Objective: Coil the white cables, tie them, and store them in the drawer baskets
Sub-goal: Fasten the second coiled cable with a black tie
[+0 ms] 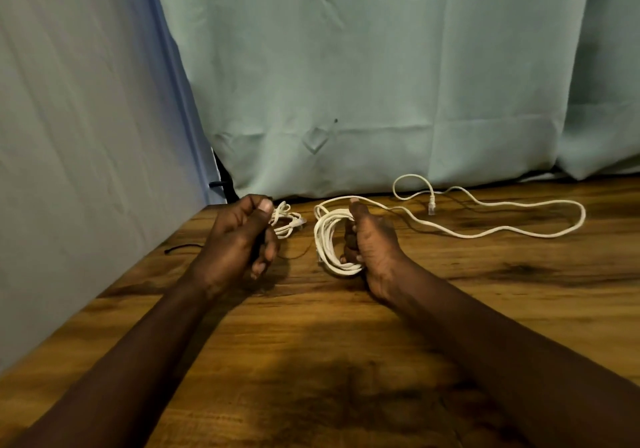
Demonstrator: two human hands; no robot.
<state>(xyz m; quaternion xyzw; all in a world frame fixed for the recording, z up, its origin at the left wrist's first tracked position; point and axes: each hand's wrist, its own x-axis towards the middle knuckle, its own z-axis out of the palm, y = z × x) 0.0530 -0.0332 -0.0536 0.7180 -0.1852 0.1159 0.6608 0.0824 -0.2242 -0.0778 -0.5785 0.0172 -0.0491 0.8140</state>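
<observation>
While right hand point(372, 239) grips smooth white cable loops point(323, 239), left hand point(235, 236) curls; its contents unclear.

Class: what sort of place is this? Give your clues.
Likely an indoor makeshift workstation: a wood-grain table, pale green cloth sheets hung behind it, and a white cable being coiled.

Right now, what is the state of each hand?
Left hand: curled; contents cannot be told.
Right hand: holds the cable coil.

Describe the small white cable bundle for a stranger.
On the wooden table, find the far edge by the green curtain. The small bundle lies just beyond the left hand; unlike the coil the right hand grips, it trails no long tail.
</observation>
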